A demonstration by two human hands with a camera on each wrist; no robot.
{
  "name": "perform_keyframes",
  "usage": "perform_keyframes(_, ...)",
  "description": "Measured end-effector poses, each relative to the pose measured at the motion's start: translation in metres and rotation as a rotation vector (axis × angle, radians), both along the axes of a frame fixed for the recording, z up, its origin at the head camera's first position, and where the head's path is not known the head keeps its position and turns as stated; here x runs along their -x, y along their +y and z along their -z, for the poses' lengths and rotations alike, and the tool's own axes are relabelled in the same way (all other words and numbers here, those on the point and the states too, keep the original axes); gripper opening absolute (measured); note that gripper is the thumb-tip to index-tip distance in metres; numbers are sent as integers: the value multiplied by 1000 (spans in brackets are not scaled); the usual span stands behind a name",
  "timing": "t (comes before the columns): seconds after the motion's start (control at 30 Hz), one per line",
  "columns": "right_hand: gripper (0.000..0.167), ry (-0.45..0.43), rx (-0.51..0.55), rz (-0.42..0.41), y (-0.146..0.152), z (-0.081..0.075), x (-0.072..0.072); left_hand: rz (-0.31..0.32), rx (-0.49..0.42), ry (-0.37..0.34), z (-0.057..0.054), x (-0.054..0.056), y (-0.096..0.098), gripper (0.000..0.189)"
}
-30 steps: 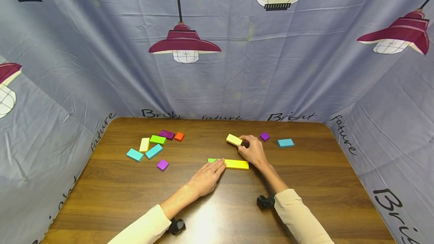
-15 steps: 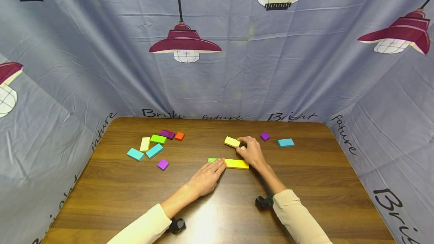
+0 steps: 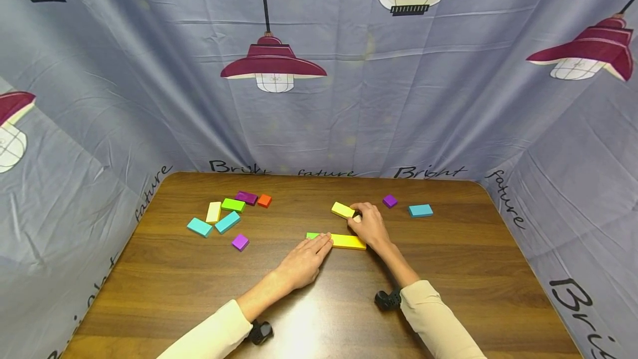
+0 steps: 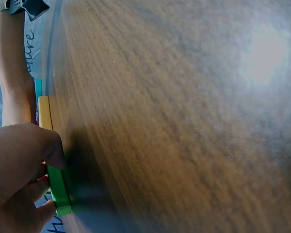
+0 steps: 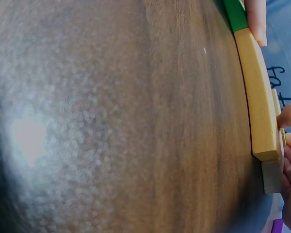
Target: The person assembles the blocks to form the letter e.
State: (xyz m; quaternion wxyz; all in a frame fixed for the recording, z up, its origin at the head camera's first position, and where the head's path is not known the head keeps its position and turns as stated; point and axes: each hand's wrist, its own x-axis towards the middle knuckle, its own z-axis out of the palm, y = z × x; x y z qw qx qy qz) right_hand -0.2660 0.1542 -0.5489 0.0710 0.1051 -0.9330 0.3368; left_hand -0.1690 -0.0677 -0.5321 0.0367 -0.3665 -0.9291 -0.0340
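The left hand (image 3: 301, 263) lies with straight fingers over a green block (image 4: 59, 191) and its joint with a long yellow block (image 3: 349, 241). These two stand end to end in a row. Behind the row, the right hand (image 3: 370, 225) has its thumb and fingers curled about a dark grey block (image 5: 271, 177), mostly hidden in the head view. A pale yellow block (image 3: 342, 210) sits at the left of the right fingertips, apparently against the dark block. Whether those fingers also touch the pale block cannot be told.
At the left lie two turquoise blocks (image 3: 227, 222), a cream block (image 3: 213, 212), a green one (image 3: 233, 205), a dark purple one (image 3: 246, 198), a small orange one (image 3: 265, 200) and a violet one (image 3: 240, 242). Farther right are a purple block (image 3: 390, 201) and a blue block (image 3: 421, 210).
The right hand has shifted slightly left and toward the person, and the pale yellow block has moved a little that way too. The left hand has stayed still.
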Motion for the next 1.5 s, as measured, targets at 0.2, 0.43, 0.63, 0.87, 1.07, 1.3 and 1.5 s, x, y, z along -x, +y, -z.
perform_keyframes(0.2,39,-6,-22,22,0,-1,-1,9,0,19,0,0,0,56)
perform_keyframes(0.43,38,6,-46,26,0,-1,-1,4,-2,17,0,-1,1,56)
perform_keyframes(0.63,35,21,-47,38,0,1,0,1,6,2,0,0,1,58)
perform_keyframes(0.87,36,8,-51,45,-1,-1,0,4,5,3,0,0,1,59)
perform_keyframes(1.07,36,5,-54,56,-1,0,0,2,10,1,-2,0,2,59)
perform_keyframes(1.3,38,-8,-24,58,3,-3,-2,6,1,-9,-1,1,2,57)
perform_keyframes(1.5,29,22,120,42,21,-14,-3,3,-4,-16,0,1,2,58)
